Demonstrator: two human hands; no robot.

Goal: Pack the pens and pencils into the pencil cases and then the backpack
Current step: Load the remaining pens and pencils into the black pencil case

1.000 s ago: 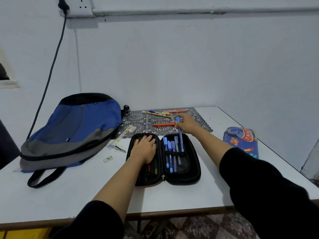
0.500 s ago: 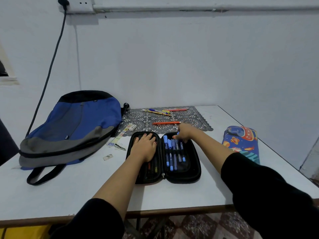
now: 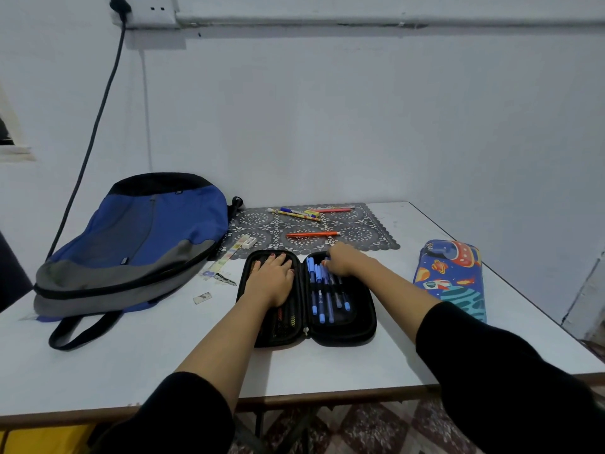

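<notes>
1. Pressing flat on the left half of the open black pencil case (image 3: pixel 360 329), the left hand (image 3: pixel 273 280) lay with fingers straight and gripped nothing; this looked meant to pin the case to the bench (image 3: pixel 131 362) so it would neither slide nor fold shut.
2. The right hand (image 3: pixel 343 262) sat over the far end of the right half, fingers bent down onto the tops of the blue pens (image 3: pixel 322 291); blur hid the fingertips, so I could not tell whether it pinched a pen or merely pushed; it was probably seating one in the row.
3. Those pens lay side by side in the right half; the left half held something red and yellow, too dark to name.
4. An orange pencil (image 3: pixel 311 234) waited on the patterned mat (image 3: pixel 370 239) just beyond the case; more loose pens and pencils (image 3: pixel 299 213) lay at the mat's far edge, not yet packed.
5. A rocket-print pencil case (image 3: pixel 451 280) lay to the right, apparently closed; the backpack (image 3: pixel 137 237) lay flat on the left, well apart from both hands.
6. An eraser (image 3: pixel 249 241) and a printed strip (image 3: pixel 226 260) lay between backpack and case; nothing seemed to block the reach to the mat.
</notes>
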